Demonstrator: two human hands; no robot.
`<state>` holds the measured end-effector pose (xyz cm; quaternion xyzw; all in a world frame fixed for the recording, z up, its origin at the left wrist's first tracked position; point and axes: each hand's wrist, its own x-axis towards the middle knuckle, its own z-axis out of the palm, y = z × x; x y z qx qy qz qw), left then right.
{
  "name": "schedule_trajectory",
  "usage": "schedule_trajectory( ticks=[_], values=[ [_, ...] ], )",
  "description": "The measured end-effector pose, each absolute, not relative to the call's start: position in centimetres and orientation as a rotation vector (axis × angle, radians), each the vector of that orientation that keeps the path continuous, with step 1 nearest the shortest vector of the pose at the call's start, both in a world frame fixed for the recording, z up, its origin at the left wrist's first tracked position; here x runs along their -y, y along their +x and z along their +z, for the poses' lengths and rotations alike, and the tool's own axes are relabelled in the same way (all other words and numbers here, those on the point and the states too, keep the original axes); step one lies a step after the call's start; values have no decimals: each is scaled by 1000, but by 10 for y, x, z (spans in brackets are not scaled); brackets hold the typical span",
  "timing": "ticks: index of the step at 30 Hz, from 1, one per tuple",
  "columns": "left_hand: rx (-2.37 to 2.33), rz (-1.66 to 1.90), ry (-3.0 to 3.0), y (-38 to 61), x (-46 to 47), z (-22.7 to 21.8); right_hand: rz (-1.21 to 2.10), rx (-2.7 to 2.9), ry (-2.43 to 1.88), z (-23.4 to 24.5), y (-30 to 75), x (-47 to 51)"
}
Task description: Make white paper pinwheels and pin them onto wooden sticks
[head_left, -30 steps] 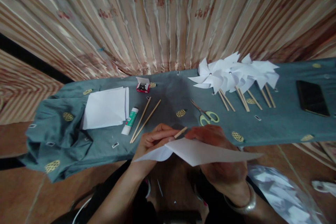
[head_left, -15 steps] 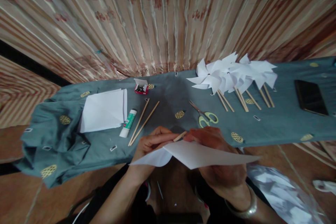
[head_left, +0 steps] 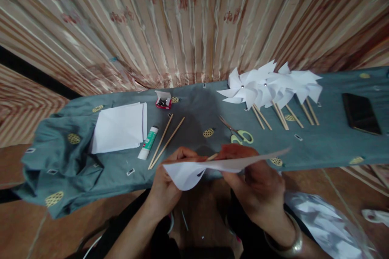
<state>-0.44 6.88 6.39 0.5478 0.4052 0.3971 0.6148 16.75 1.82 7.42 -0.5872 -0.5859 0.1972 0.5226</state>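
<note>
In front of the table edge, my left hand [head_left: 164, 190] is closed on a white paper pinwheel [head_left: 184, 175], whose blades are seen nearly edge-on. A short end of a wooden stick [head_left: 212, 156] shows behind the paper, between my two hands. My right hand [head_left: 263, 188], with a silver bracelet on the wrist, has its fingers around the stick and its thumb bent under the paper. The paper hides part of the fingers of both hands. Just beyond my right hand lie green-handled scissors [head_left: 240, 134], partly spread.
Several paper pinwheels on sticks [head_left: 258, 85] lie at the back right, with a black phone [head_left: 361, 113] beyond. To the left are folded white paper sheets [head_left: 118, 129], a glue stick [head_left: 148, 143], two wooden sticks [head_left: 167, 142] and a small red box of pins [head_left: 163, 101].
The paper pinwheel has tilted and turned between my hands, with its right blade now raised and more edge-on. My right thumb shows below it now. The things on the table have stayed put.
</note>
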Motion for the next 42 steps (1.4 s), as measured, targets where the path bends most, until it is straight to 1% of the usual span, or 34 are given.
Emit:
schedule_trajectory(
  ticks=[4, 7, 15, 28, 38, 42],
  values=[
    [-967, 972, 1499, -5, -69, 61, 855, 1101, -1315, 64, 165, -28],
    [-1012, 983, 1543, -4, -70, 59, 974, 999, -1253, 57, 163, -35],
    [-1070, 921, 1364, -2, -68, 42, 1025, 957, -1223, 47, 165, -41],
    [-1072, 879, 1160, -1, -64, 39, 1066, 1022, -1221, 41, 165, -43],
    [-1114, 851, 1151, -1, -64, 36, 1243, 844, -1166, 32, 161, -46],
    [-1100, 853, 1075, 1, -65, 31, 1265, 796, -1152, 29, 158, -51]
  ],
)
